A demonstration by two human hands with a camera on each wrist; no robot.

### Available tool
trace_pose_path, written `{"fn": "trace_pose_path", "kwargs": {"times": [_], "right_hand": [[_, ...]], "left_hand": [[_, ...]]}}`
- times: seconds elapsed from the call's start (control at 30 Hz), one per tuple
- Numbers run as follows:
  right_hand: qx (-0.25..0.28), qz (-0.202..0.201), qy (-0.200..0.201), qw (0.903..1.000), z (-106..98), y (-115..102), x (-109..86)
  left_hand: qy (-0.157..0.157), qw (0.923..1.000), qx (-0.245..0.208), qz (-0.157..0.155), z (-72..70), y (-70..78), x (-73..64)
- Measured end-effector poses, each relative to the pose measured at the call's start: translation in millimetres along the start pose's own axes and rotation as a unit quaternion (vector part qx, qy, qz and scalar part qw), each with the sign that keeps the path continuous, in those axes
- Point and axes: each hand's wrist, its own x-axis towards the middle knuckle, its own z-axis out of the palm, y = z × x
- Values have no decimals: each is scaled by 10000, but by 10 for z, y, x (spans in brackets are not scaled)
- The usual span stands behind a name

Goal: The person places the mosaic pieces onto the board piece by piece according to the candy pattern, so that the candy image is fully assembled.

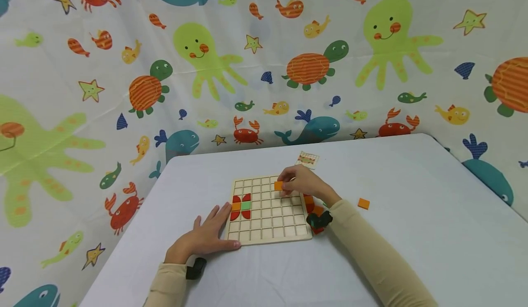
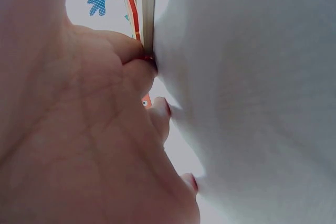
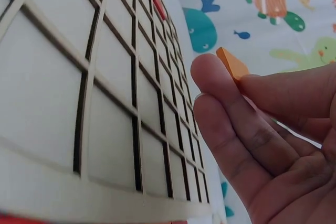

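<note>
A wooden grid board (image 1: 272, 224) lies on the white table. At its left side sit several coloured tiles: red rounded pieces (image 1: 246, 214), an orange square (image 1: 236, 206) and a green square (image 1: 245, 205). My left hand (image 1: 208, 234) rests at the board's left edge, fingers spread, the thumb by the near corner. Between thumb and fingers my right hand (image 1: 303, 181) pinches an orange square tile (image 1: 278, 186), above the board's far right part. In the right wrist view that orange tile (image 3: 233, 64) is tilted and apart from the grid.
Red and orange tiles (image 1: 309, 203) lie along the board's right edge, partly hidden by the right wrist. A single orange tile (image 1: 364, 203) lies farther right. Behind the board is a small pattern card (image 1: 308, 159). A sea-animal cloth (image 1: 264, 68) hangs behind the table.
</note>
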Motion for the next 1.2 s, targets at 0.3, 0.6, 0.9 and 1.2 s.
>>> {"fn": "trace_pose_path", "kwargs": {"times": [0.3,0.6,0.9,1.2], "right_hand": [[408,61,32,9991,182,-37,107],[634,267,-26,9976,402,-38,214],[-110,364,-12,9993,519,-126,314],[-714,414,-35,9966,574,-166,388]], "left_hand": [[-8,10000,7,-8,12,0,3],[19,10000,17,-57,9,34,-16],[52,10000,34,-60,9,24,-21],[5,9999,29,-98,-7,46,-32]]}}
